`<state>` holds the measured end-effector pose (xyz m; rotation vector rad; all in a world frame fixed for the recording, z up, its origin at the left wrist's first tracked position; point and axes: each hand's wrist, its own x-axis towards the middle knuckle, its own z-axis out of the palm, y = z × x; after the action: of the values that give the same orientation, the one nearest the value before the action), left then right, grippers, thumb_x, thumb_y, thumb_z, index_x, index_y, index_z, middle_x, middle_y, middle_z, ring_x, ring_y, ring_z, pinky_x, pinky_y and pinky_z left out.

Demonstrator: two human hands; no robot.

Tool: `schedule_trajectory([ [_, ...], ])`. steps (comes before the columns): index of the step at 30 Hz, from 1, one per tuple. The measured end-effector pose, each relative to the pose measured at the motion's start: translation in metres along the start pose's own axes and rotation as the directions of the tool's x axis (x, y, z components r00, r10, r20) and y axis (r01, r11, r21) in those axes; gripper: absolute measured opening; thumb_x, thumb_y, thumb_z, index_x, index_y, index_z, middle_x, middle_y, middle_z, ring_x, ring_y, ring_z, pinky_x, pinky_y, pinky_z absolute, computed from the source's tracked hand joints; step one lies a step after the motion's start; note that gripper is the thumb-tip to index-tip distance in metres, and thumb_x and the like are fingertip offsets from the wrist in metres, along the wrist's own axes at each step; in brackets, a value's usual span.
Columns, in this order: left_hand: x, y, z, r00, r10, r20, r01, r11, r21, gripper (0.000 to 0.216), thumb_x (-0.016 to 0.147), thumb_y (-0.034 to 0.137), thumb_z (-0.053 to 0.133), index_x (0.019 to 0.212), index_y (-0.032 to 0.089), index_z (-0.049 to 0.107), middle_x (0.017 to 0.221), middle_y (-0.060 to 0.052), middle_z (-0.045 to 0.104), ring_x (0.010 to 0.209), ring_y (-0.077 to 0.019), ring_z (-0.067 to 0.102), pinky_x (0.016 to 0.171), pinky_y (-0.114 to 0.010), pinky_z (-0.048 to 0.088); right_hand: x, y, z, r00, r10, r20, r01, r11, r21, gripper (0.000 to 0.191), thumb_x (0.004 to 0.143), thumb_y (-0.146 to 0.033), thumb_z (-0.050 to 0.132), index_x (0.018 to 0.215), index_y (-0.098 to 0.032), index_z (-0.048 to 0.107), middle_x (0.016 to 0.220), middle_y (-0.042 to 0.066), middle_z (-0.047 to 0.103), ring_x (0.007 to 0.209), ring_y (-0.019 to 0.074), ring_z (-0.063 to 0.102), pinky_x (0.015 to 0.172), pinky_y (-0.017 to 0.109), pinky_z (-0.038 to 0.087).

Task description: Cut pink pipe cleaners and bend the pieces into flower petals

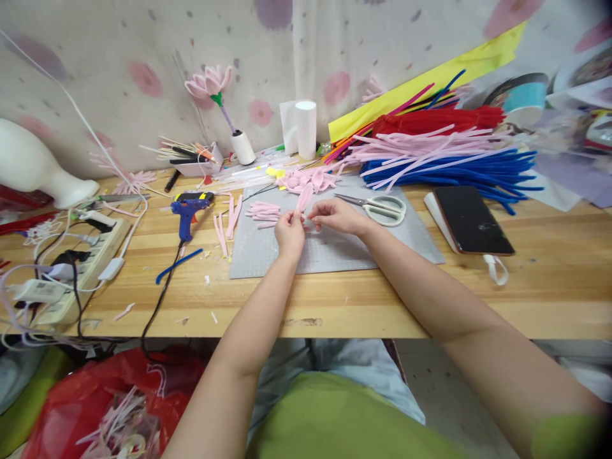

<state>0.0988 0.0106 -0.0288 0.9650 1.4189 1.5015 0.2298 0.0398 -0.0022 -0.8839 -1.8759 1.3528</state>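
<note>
Head view looks down on both hands, which meet over a grey cutting mat on the wooden table. The left hand and right hand are drawn close, fingertips almost touching, and both pinch the lower end of a pink pipe-cleaner petal. The petal stands up and away from the fingers, its long axis pointing toward the far wall and tilted slightly right. The left hand sits directly under it and is the nearer; the right comes in from the side.

Just beyond the petal lies a heap of pink petals. A small stack of pink strips lies just left of the left hand, with loose pink strips further left, then a blue glue gun. Scissors lie near the right hand, on the mat's far right part. A phone lies well off to the right, and blue pipe cleaners are stacked beyond it.

Bare mat shows between the hands and the table's near edge.
</note>
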Motion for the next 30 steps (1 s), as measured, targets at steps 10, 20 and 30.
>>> schedule_trajectory([
  [10,-0.004,-0.002,0.001,0.998,0.050,0.029,-0.048,0.997,-0.063,0.013,0.078,0.024,0.055,0.070,0.014,0.058,0.059,0.003,0.054,0.056,-0.0072,0.052,0.055,-0.018,0.046,0.002,0.010,0.003,0.960,0.155,-0.233,-0.100,0.968,0.232,0.035,0.061,-0.038,0.074,0.084,-0.017,0.059,0.075,0.001,0.063,0.063,0.0109,0.056,0.057,0.024,0.048],
  [20,-0.014,0.018,-0.001,0.897,-0.255,0.362,0.308,0.947,-0.095,0.013,0.075,0.023,0.062,0.070,0.012,0.063,0.063,-0.001,0.063,0.055,-0.0088,0.059,0.060,-0.024,0.051,0.009,0.010,0.006,0.944,0.113,-0.309,-0.010,0.949,0.316,0.033,0.048,-0.031,0.080,0.066,-0.015,0.057,0.060,-0.003,0.059,0.056,0.0098,0.052,0.059,0.025,0.044],
  [30,-0.007,0.030,-0.015,0.633,-0.471,0.614,0.663,0.739,-0.117,0.020,0.086,0.014,0.047,0.075,0.010,0.063,0.068,-0.005,0.068,0.062,-0.0095,0.065,0.073,-0.026,0.055,0.006,0.012,-0.003,0.990,0.049,-0.136,0.008,0.920,0.393,0.029,0.053,-0.031,0.078,0.067,-0.015,0.058,0.060,-0.004,0.058,0.054,0.0082,0.051,0.053,0.022,0.039],
])
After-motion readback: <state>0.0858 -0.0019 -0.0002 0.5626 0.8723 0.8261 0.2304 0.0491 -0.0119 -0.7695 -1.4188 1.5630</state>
